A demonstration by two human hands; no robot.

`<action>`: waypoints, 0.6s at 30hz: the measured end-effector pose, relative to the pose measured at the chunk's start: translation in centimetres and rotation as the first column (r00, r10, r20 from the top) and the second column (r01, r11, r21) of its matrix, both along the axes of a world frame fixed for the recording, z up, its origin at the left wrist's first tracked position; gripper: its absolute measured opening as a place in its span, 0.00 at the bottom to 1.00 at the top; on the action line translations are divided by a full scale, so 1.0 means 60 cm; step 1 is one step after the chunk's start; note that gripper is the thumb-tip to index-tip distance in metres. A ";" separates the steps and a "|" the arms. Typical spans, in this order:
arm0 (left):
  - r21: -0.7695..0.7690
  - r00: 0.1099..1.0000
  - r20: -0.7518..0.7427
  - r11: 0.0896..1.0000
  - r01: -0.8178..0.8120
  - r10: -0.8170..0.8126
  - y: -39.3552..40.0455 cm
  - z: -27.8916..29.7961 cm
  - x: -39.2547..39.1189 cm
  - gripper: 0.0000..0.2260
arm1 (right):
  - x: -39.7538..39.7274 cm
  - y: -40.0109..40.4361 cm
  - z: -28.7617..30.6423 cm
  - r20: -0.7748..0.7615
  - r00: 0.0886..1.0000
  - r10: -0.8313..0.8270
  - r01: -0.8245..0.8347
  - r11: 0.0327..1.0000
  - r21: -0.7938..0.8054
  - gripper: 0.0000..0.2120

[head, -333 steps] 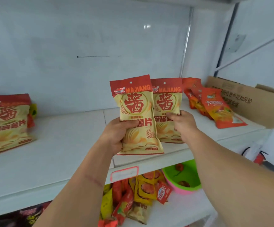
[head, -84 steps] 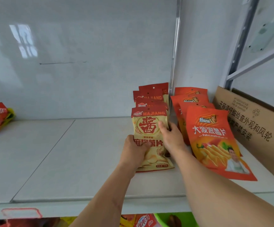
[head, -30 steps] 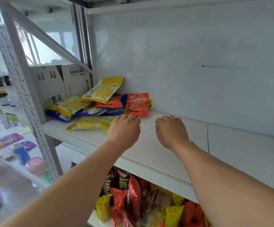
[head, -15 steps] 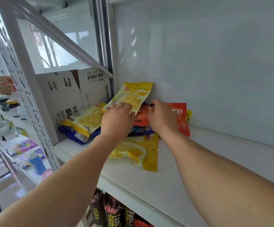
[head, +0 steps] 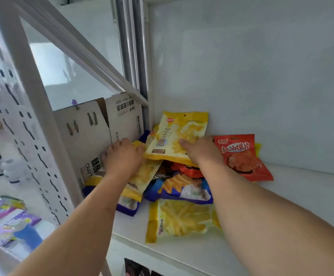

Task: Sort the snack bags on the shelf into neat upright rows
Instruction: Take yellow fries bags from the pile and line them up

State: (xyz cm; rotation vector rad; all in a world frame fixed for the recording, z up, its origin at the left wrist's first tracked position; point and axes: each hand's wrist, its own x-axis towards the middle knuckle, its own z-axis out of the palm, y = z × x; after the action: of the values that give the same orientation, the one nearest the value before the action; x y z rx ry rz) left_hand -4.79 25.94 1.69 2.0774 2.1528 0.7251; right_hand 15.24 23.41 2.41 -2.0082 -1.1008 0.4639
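cardboard box (head: 94,136) blocks left; bag pile (head: 180,182) fills corner; shelf (head: 311,196) open rightward.

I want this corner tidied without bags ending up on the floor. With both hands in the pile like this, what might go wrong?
1. The yellow bag at the front lies flat close to the shelf edge; dragging the pile forward might push it off.
2. The right hand grips the tilted top yellow bag, which overlaps others; lifting it may shift the blue bag beneath.
3. The left hand works tight against the cardboard box, so it might knock it.
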 end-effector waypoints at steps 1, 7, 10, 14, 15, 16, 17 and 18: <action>-0.067 1.000 0.004 0.998 0.014 -0.014 0.008 -0.001 -0.008 0.26 | -0.008 0.006 -0.004 -0.014 1.000 -0.019 0.019 1.000 0.005 0.46; -0.281 0.993 0.057 0.953 0.115 -0.103 0.042 -0.014 -0.040 0.33 | -0.037 0.010 -0.011 -0.189 0.977 -0.094 0.131 0.972 0.196 0.35; -0.299 0.987 0.074 0.941 0.158 -0.142 0.049 -0.013 -0.050 0.37 | -0.040 0.001 -0.008 -0.176 0.971 -0.161 0.205 0.939 0.274 0.27; -0.320 0.990 0.060 0.937 0.142 -0.129 0.043 -0.005 -0.058 0.43 | -0.034 -0.013 -0.001 -0.192 0.961 -0.197 0.252 0.910 0.330 0.25; -0.306 0.990 0.061 0.941 0.141 -0.128 0.040 -0.003 -0.059 0.43 | -0.032 -0.016 -0.002 -0.201 0.959 -0.199 0.257 0.908 0.331 0.26; -0.290 0.989 0.072 0.946 0.146 -0.131 0.039 0.000 -0.059 0.43 | -0.032 -0.018 -0.002 -0.209 0.957 -0.200 0.261 0.908 0.328 0.27; -0.282 0.986 0.097 0.946 0.158 -0.136 0.037 0.003 -0.058 0.41 | -0.033 -0.022 -0.001 -0.220 0.955 -0.197 0.262 0.909 0.324 0.27; -0.287 0.981 0.129 0.942 0.175 -0.143 0.035 0.006 -0.058 0.39 | -0.033 -0.026 -0.001 -0.238 0.952 -0.191 0.262 0.911 0.319 0.27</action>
State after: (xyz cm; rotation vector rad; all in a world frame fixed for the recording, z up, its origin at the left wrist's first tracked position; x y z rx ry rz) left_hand -8.24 28.07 2.08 1.9766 1.8755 0.4499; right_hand 13.27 21.88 2.34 -1.7068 -0.7509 0.3161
